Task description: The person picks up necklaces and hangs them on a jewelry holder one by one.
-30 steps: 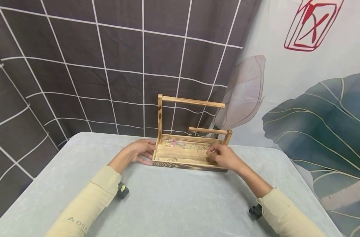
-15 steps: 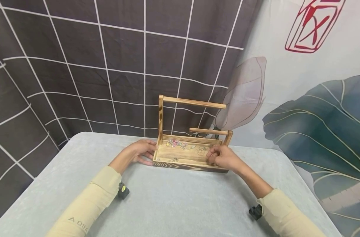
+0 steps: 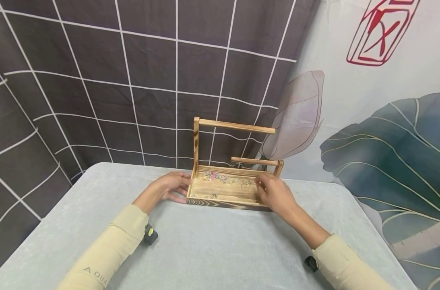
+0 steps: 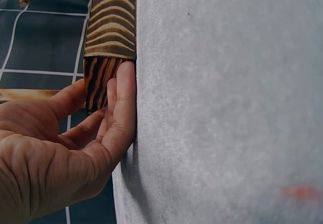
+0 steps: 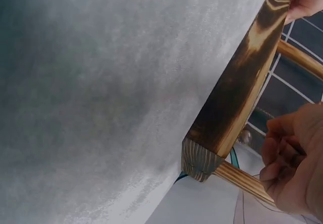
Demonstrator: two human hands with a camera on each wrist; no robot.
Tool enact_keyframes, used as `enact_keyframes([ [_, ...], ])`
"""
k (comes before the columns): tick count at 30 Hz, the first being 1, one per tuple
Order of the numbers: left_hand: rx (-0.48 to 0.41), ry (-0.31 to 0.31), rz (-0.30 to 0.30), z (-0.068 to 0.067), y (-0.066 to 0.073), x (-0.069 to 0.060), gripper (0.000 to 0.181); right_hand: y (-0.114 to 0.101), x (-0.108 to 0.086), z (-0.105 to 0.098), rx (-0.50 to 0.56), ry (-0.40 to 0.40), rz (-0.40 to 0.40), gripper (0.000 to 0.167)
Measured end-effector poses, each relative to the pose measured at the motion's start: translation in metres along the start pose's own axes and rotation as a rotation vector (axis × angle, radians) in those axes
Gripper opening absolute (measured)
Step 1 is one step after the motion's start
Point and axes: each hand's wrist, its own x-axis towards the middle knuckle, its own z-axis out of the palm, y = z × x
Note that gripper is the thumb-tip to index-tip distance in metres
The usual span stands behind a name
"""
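wooden tray [image 3: 223, 204] sits on the surface [image 3: 220, 249] — your left hand [image 3: 173, 186] grips its left end, likely so it won't slide. your right hand [image 3: 277, 194], fingers curled, is over the right end by thin wiry loops [image 3: 246, 185] inside — can't tell if that grip pinches anything.

You wear long sleeves in a pale, yellowish khaki, their fabric softly creased, and your left cuff [image 3: 131, 221] shows a seam. Below that cuff, along your left sleeve [image 3: 96, 253], runs dark lettering [image 3: 96, 275] with a peaked, A-like mark, its last characters partly cut off. Just right of the cuff sits a small black wrist unit [image 3: 150, 234] with a yellow-green patch. Well to the cuff's right, your matching right sleeve [image 3: 346, 264] has another black unit [image 3: 311, 264].
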Motion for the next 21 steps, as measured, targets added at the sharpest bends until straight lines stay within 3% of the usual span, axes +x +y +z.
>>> enact_keyframes([
  [2,0.001,0.001,0.000,0.000,0.000,0.000,0.054,0.000,0.000,0.000,-0.006,0.007,-0.004,0.003],
  [5,0.002,0.004,-0.003,0.001,0.000,0.000,0.053,0.000,0.000,-0.003,0.046,-0.037,0.036,0.017],
  [14,0.000,0.006,-0.004,0.001,-0.001,0.003,0.053,0.005,0.000,-0.020,0.396,-0.204,0.303,0.029],
  [18,-0.001,0.003,-0.002,0.001,-0.001,0.002,0.053,0.007,0.002,-0.026,0.570,-0.218,0.401,0.030],
  [21,0.001,0.001,-0.003,0.000,0.000,0.001,0.053,0.009,0.005,-0.031,0.636,-0.185,0.405,0.031],
])
